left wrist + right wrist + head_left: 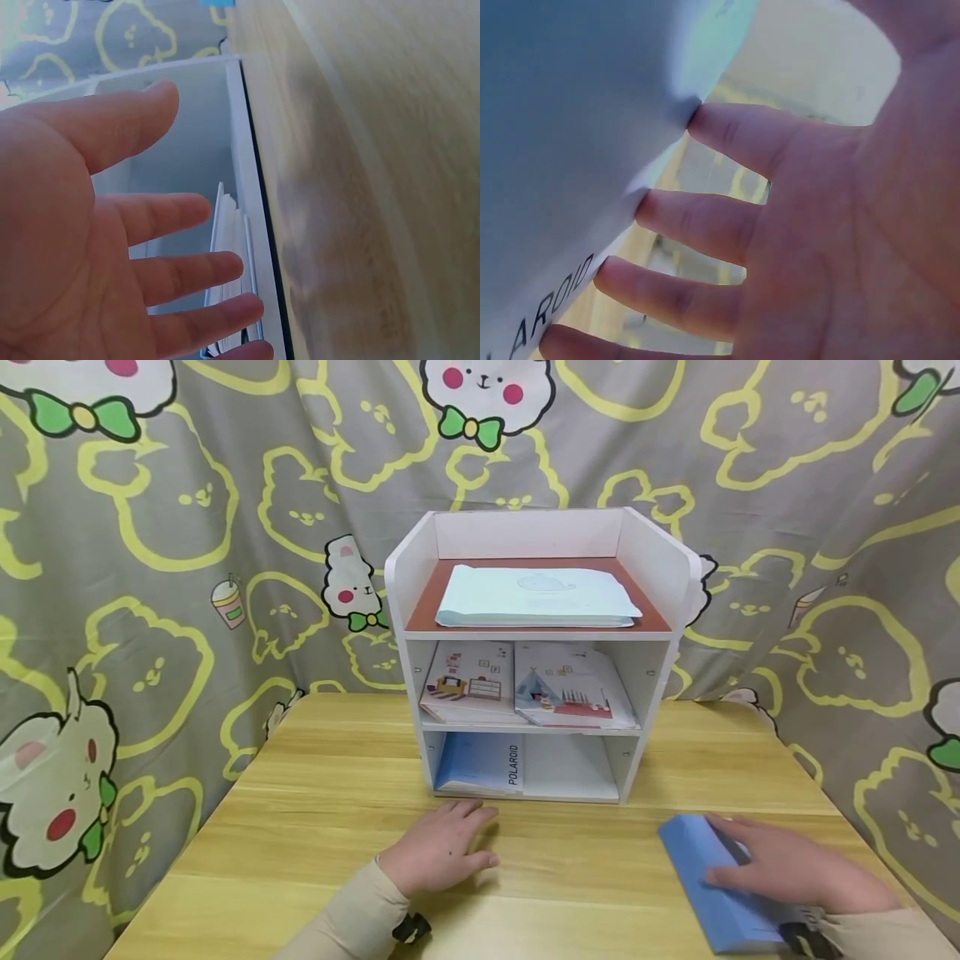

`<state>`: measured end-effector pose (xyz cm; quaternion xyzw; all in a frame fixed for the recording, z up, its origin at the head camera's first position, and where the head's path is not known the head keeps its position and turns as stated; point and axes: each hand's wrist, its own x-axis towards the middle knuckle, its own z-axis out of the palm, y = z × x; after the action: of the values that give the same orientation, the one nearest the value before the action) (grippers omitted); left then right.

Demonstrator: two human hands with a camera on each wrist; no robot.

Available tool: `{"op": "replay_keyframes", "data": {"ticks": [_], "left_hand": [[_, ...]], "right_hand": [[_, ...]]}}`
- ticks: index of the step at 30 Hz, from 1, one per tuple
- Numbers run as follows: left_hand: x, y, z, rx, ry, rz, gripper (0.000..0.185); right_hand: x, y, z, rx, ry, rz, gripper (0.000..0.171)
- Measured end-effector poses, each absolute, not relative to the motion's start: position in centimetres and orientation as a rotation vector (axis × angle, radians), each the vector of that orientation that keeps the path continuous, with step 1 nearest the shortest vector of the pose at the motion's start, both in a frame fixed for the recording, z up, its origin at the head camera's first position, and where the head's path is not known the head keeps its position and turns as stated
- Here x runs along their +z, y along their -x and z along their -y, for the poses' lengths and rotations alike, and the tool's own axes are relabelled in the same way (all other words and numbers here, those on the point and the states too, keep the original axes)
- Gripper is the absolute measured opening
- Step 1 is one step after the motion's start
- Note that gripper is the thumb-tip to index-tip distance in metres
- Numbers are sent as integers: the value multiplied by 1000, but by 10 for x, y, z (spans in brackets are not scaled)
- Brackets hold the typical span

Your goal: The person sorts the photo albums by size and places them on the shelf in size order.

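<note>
A home desk corner: cartoon-bear curtain (150, 527), small white shelf (536, 652), wooden table (315, 810).

Bottom shelf book spine: the blue book (480, 762) in the lowest compartment of the white shelf unit (536, 652) carries "POLAROID" in black capitals on a white strip along its right edge, the letters running vertically.
Blue booklet under the right hand: in the right wrist view the blue booklet (570, 165) shows black capitals "LAROID" along its edge, the start of the word cut off by the frame; the fingertips (705, 120) of the right hand (832, 240) press against it.
Middle shelf booklets: the two illustrated covers (525, 683) show pictures only; no lettering on them can be read.
Top shelf envelope: the pale blue sleeve (536, 597) bears a faint mark, too dim to read.
</note>
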<state>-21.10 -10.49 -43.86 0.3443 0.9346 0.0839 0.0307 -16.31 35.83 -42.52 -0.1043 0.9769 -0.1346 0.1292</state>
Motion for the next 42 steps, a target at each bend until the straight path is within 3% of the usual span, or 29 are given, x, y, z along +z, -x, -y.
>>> {"op": "replay_keyframes", "data": {"ticks": [10, 25, 36, 42], "left_hand": [[-441, 211, 104, 262, -1097, -2876, 65], [-438, 202, 90, 262, -1118, -2787, 71], [-437, 188, 66, 202, -1119, -2679, 89], [-437, 183, 55, 215, -998, -2666, 103]], "right_hand": [[-420, 171, -271, -305, 410, -2906, 98], [-424, 182, -200, -256, 509, -2961, 102], [-424, 172, -209, -556, 520, -2922, 79], [-430, 165, -220, -421, 562, -2924, 82]]}}
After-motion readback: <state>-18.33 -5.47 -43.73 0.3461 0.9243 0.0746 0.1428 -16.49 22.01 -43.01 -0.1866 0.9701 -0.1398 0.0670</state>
